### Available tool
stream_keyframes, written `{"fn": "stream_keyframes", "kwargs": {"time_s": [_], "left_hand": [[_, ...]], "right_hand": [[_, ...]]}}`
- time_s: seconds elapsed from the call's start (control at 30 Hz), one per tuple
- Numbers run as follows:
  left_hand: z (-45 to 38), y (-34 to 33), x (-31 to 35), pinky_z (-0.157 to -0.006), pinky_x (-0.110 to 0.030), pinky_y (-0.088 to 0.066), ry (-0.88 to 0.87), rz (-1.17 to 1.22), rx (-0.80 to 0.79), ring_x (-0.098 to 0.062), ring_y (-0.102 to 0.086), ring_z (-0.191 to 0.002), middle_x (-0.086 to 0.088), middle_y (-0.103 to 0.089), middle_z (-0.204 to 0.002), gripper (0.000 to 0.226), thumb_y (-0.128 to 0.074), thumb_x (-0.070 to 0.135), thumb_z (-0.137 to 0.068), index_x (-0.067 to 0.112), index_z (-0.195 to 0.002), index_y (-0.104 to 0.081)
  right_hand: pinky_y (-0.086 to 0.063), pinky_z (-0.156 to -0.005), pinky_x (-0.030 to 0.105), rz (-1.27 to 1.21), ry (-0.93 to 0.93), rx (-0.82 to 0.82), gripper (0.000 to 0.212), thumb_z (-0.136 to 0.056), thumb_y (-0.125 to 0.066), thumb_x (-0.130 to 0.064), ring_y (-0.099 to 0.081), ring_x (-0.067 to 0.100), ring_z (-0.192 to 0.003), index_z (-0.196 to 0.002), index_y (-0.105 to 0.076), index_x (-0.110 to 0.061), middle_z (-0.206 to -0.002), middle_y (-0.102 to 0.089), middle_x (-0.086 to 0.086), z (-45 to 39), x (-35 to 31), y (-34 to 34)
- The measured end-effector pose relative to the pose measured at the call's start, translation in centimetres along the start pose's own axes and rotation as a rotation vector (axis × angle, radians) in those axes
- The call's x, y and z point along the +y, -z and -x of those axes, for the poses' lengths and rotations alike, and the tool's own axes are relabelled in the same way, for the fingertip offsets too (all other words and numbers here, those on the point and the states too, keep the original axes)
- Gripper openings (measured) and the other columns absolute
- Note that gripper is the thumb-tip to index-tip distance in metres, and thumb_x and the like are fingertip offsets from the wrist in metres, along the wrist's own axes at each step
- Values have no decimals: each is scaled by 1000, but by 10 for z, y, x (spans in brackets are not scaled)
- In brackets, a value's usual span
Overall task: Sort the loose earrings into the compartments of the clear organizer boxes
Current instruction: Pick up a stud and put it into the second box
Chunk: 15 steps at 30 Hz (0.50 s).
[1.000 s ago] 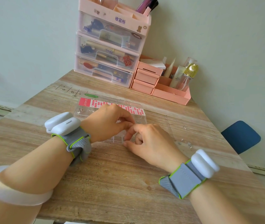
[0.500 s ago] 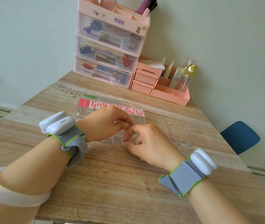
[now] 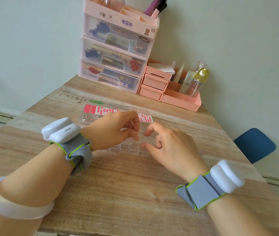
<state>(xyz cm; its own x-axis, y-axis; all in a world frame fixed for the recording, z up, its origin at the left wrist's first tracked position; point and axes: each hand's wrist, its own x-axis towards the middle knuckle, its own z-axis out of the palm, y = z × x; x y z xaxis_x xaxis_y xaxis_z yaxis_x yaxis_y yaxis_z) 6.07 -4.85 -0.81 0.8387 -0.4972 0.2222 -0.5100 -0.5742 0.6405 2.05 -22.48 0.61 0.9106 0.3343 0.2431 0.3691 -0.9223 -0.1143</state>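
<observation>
Since these earrings are tiny bits of metal, they'll weigh basically nothing, and I'd guess they're slippery and easy to flick away, so a fingertip pinch on the post or hook is the way to take one, not a full grab. The clear organizer box (image 3: 116,116) lies flat on the wooden table (image 3: 126,181), red-and-white label strip along its far edge. It looks like thin stiff plastic, light enough to slide if bumped, so holding down an edge seems smart.

Both hands hover over the box's near half. The left hand (image 3: 111,130) has its fingers curled with thumb and forefinger tips together, like a pinch, but I can't make out whether anything is actually between them. The right hand (image 3: 169,147) is loosely curled too, forefinger bent toward the left one; again, can't tell if it's holding anything.

Counts: one organizer box I can clearly see, possibly a second clear one behind it, hard to say. A few earrings (image 3: 86,118) sit in the far-left compartments, too small to count. Some loose ones (image 3: 200,153) lie on the table right of the right hand, also too small to count.
</observation>
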Motion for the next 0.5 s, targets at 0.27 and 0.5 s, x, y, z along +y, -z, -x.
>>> {"fn": "stream_keyframes", "kwargs": {"time_s": [0.27, 0.5], "left_hand": [[10, 10, 15, -97, -25, -34, -184, -372, -38, -4, -37, -110, 16, -47, -113, 8, -60, 31, -84, 35, -88, -64], [19, 7, 25, -113, -41, -7, -137, -799, -141, -14, 3, -137, 18, -3, -150, 32, -45, 57, -84, 44, -111, -56]], "right_hand": [[-30, -47, 25, -98, -84, -21, 22, -88, -54, -48, -40, 3, -45, -84, -65, -29, -42, -40, -8, -4, 10, -2], [-27, -47, 24, -138, -73, -48, 24, -87, -55, -50, -37, 1, -43, -86, -67, -29, -38, -41, -10, -7, 12, 1]]}}
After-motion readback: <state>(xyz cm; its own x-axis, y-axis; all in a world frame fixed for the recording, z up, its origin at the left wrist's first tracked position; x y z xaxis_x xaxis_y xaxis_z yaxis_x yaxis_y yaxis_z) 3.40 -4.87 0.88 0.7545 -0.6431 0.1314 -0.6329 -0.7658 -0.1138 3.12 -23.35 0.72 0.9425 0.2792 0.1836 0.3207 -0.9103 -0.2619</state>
